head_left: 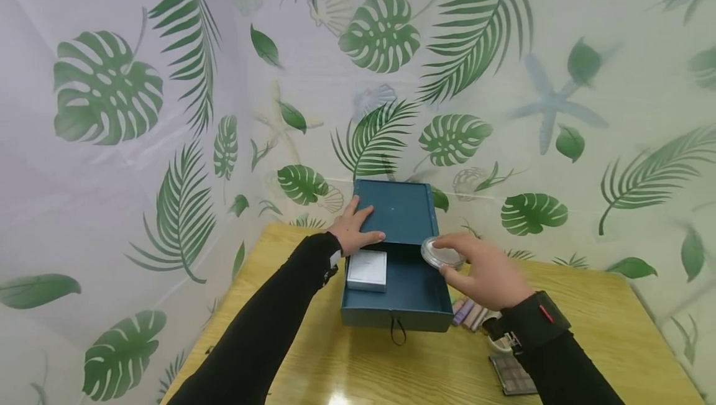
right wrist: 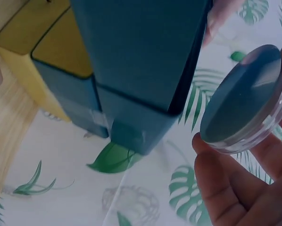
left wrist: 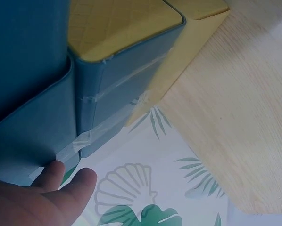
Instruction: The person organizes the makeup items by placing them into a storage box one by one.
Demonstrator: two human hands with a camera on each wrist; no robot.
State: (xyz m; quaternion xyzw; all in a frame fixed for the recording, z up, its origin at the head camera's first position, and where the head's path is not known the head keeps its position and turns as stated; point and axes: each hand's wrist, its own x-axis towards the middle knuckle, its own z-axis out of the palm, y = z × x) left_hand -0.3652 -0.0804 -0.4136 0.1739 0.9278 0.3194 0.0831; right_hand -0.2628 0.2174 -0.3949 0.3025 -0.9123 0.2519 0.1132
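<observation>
A blue drawer box [head_left: 398, 211] stands at the back of the table with its top drawer [head_left: 418, 290] pulled out. Inside the drawer's left part lies a small white box [head_left: 367, 268]. My left hand [head_left: 351, 231] rests on the left edge of the box top, fingers spread; in the left wrist view its fingertips [left wrist: 87, 179] are at the blue side. With my right hand [head_left: 485, 271] I hold a round, flat compact-like case [right wrist: 244, 101] with a clear rim, pinched by its edge. It is over the drawer's right rear side.
Several pastel tubes [head_left: 468, 313] lie right of the drawer, partly behind my right hand. Nearer me are a small round pot [head_left: 500, 344] and a dark-framed palette [head_left: 511, 374]. A black loop pull [head_left: 398, 332] hangs at the drawer front. Leaf-printed cloth [head_left: 313, 113] hangs behind the table.
</observation>
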